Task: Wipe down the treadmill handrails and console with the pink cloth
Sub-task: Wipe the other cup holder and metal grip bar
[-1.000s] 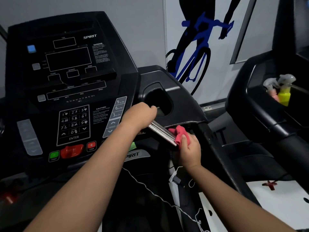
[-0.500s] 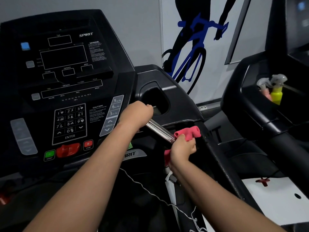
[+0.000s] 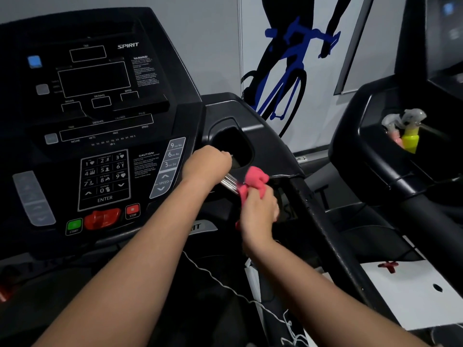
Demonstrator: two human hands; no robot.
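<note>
The black treadmill console [image 3: 100, 126] fills the left half of the view. A short silver handgrip bar [image 3: 229, 182] runs down to the right from under it. My left hand [image 3: 206, 162] grips the upper end of that bar. My right hand [image 3: 259, 209] holds the bunched pink cloth [image 3: 253, 182] round the bar's lower end, just below my left hand. The right black handrail [image 3: 323, 229] slopes down past my right hand. Part of the cloth hangs under my right hand.
A cup holder recess [image 3: 235, 146] sits just beyond my left hand. A second treadmill [image 3: 390, 171] stands at the right, with a yellow spray bottle [image 3: 411, 136] and a pink one in its tray. A white safety cord [image 3: 225, 284] hangs between my forearms.
My right hand has slid the pink cloth up the silver bar, closer to my left hand. My left hand has kept its grip on the bar's upper end.
</note>
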